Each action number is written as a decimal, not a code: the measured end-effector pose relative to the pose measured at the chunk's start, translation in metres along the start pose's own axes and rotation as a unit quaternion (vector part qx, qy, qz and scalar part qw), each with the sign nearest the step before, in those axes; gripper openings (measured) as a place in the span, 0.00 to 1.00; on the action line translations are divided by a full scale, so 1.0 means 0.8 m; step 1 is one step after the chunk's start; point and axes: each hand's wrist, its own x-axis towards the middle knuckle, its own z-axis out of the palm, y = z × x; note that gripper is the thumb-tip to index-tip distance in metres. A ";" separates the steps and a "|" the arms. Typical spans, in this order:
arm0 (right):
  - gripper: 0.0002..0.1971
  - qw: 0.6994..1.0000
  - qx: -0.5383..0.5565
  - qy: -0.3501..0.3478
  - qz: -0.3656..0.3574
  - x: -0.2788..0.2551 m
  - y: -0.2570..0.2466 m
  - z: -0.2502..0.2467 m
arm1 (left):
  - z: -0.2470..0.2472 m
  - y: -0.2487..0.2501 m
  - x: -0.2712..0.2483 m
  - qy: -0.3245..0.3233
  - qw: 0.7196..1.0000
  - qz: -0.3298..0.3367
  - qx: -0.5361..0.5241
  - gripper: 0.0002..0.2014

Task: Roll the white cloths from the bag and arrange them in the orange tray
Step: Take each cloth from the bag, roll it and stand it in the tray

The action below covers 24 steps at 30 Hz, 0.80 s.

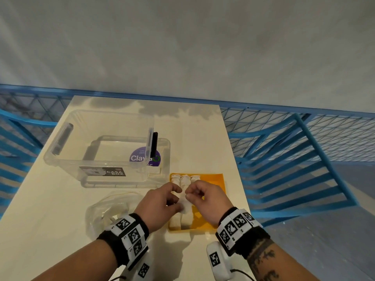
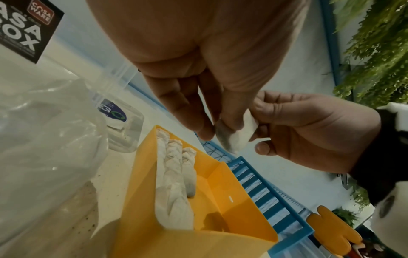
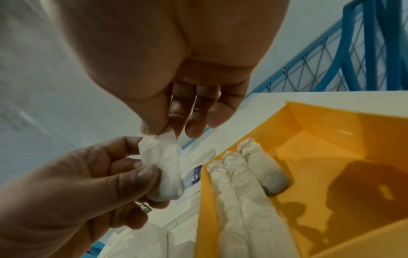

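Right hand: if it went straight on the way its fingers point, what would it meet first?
The left hand, probably: the right hand points left across the cloth both pinch above the tray. Depth unclear.

Three rolled cloths [image 3: 240,176] in one orange tray [image 3: 331,157]; one cloth [image 3: 161,165] held; one bag [image 1: 109,207]; one clear box [image 1: 97,147].

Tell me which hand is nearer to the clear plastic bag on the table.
Left. The left hand is just right of the plastic bag; the right hand is farther right, over the orange tray.
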 end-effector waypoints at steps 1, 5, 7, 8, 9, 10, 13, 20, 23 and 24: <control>0.10 1.000 -0.016 -0.009 0.009 -0.001 0.005 -0.002 | 0.002 -0.003 -0.001 -0.006 1.000 -0.002 0.000 0.17; 0.08 0.996 -0.064 -0.057 0.037 -0.006 0.026 -0.005 | 0.011 -0.015 -0.002 -0.058 0.998 0.001 0.018 0.15; 0.13 0.991 -0.089 -0.083 0.050 -0.006 0.036 -0.005 | 0.014 -0.020 -0.001 -0.068 0.997 0.001 0.031 0.15; 0.13 0.988 -0.117 -0.090 0.054 -0.006 0.040 -0.008 | 0.016 -0.023 0.001 -0.059 0.997 -0.001 0.040 0.14; 0.11 0.983 -0.149 -0.090 0.053 -0.004 0.043 -0.010 | 0.017 -0.027 0.003 -0.042 0.998 -0.006 0.055 0.12; 0.10 0.978 -0.178 -0.091 0.055 -0.003 0.046 -0.013 | 0.017 -0.030 0.006 -0.023 0.997 -0.017 0.075 0.12; 0.08 0.963 -0.228 -0.115 0.082 0.005 0.057 -0.016 | 0.017 -0.043 0.020 -0.003 0.994 -0.041 0.106 0.15; 0.13 0.918 -0.298 -0.228 0.127 0.041 0.065 -0.015 | 0.020 -0.054 0.036 -0.055 0.983 -0.109 0.139 0.30; 0.17 0.911 -0.302 -0.247 0.133 0.062 0.071 -0.012 | 0.019 -0.054 0.037 -0.062 0.982 -0.115 0.135 0.30; 0.16 0.912 -0.306 -0.239 0.131 0.069 0.074 -0.011 | 0.019 -0.054 0.037 -0.062 0.982 -0.118 0.132 0.30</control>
